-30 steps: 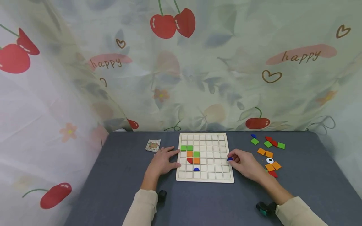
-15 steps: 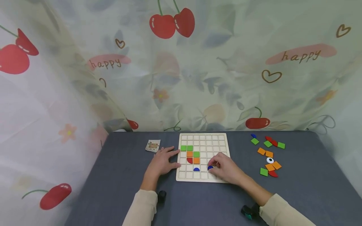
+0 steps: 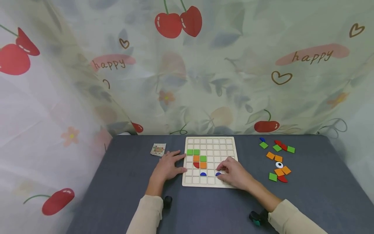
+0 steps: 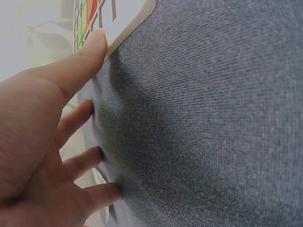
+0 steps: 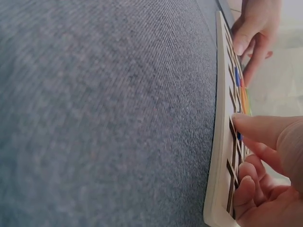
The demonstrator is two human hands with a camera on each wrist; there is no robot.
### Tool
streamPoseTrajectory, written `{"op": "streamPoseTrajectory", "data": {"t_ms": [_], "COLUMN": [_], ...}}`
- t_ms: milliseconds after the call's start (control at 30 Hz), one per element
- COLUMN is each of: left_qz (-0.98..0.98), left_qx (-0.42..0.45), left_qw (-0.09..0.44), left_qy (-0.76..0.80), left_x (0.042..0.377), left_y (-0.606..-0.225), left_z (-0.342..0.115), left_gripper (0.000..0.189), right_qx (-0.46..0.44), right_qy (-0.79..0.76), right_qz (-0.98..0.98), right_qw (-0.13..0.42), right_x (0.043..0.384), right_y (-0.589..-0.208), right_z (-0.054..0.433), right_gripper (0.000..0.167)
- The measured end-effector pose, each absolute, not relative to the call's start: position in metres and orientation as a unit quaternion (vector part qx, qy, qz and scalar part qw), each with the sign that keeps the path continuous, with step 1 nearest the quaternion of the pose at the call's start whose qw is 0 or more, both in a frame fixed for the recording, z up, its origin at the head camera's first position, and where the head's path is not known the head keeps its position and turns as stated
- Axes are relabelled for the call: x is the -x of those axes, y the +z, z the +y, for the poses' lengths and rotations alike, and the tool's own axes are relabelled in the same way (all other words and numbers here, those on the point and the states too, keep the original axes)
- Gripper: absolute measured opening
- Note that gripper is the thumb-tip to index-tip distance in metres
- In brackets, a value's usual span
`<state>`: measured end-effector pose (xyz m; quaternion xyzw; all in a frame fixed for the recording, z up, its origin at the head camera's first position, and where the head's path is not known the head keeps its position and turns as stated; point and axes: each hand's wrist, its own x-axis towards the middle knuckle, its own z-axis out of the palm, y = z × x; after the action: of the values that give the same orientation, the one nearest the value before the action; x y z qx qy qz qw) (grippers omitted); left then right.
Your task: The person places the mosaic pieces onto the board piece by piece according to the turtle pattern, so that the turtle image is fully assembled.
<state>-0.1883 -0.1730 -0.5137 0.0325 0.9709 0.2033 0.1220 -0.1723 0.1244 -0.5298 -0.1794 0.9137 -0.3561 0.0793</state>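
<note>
A pale wooden grid board [image 3: 210,185] lies flat on the dark table. My left hand [image 3: 168,166] rests at its left edge with fingers spread, the thumb [image 4: 90,49] touching the rim. My right hand [image 3: 235,174] is over the lower right part of the board. Its thumb and finger pinch a blue half-circle tile [image 3: 218,174] low at a grid square; the fingers partly cover it. Another blue half-circle tile [image 3: 203,174] sits in a square to the left. Green tiles [image 3: 196,152], orange tiles [image 3: 203,165] and a red quarter-circle tile [image 3: 196,165] fill squares further up.
A small printed pattern card [image 3: 158,149] lies beyond my left hand. Right of the board are several loose tiles: orange [image 3: 279,172], green [image 3: 273,176], red [image 3: 282,179], blue [image 3: 262,139], and a white round one with a black dot [image 3: 279,165]. A patterned cloth hangs behind the table.
My right hand has carried the blue half-circle tile leftward from the board's right edge onto its lower squares, then nearly stopped. My left hand has stayed at the left edge.
</note>
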Motion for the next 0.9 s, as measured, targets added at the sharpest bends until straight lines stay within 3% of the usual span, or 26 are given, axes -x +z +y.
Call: {"op": "streamPoseTrajectory", "data": {"t_ms": [333,567,733,900], "left_qz": [0.971,0.971,0.971,0.971], "left_qx": [-0.041,-0.038,-0.033,-0.031], "left_qw": [0.119,0.120,0.119,0.122], "left_qy": [0.203,0.203,0.203,0.202], "left_x": [0.189,0.189,0.189,0.188], "left_y": [-0.513,-0.513,-0.513,-0.513], "left_z": [-0.171,-0.173,-0.174,-0.173], "left_gripper": [0.067,0.067,0.068,0.068], "right_qx": [0.207,0.240,0.246,0.222], "right_qy": [-0.319,-0.239,-0.155,-0.116], "right_qz": [0.922,0.940,0.953,0.965], "right_qw": [0.064,-0.038,-0.080,-0.073], "right_x": [0.168,0.165,0.164,0.162], "right_y": [-0.528,-0.525,-0.523,-0.530], "right_z": [0.131,0.134,0.138,0.149], "right_gripper": [0.017,0.029,0.059,0.084]}}
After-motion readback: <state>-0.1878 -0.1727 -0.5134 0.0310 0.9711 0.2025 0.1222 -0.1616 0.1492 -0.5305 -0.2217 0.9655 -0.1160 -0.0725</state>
